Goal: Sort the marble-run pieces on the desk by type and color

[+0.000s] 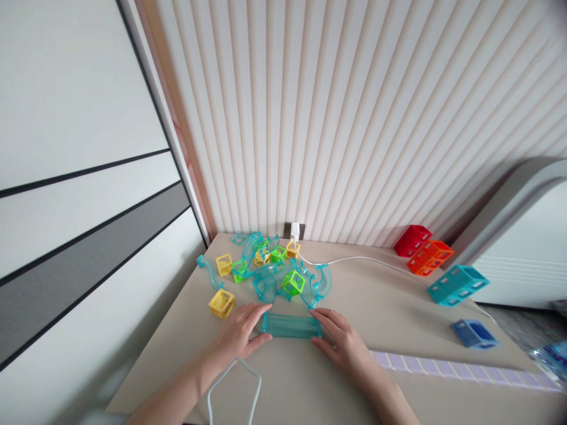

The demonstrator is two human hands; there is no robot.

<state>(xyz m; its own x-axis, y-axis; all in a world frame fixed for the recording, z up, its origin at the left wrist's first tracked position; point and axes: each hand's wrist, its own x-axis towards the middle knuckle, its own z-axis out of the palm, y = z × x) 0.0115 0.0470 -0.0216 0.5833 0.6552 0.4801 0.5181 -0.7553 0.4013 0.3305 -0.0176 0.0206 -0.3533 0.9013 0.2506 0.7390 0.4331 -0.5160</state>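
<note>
A straight, see-through teal track piece point(292, 326) lies crosswise on the table in front of me. My left hand point(241, 327) has its thumb and fingers about the left end. At the right end, my right hand point(339, 336) holds it the same way, thumb below and fingers above. Just beyond is a heap of curved teal track pieces point(270, 283), with a green open-frame cube point(293, 284) on it. A yellow cube frame point(222, 303) sits close to my left hand.
Along the right side stand red point(411, 240), orange point(429, 257), teal point(458, 285) and blue blocks point(475, 334). A white cable point(354, 257) runs from a wall plug point(295, 231) across the table. A lilac strip point(460, 370) lies right; a white cord loop point(241, 361) appears near my left forearm.
</note>
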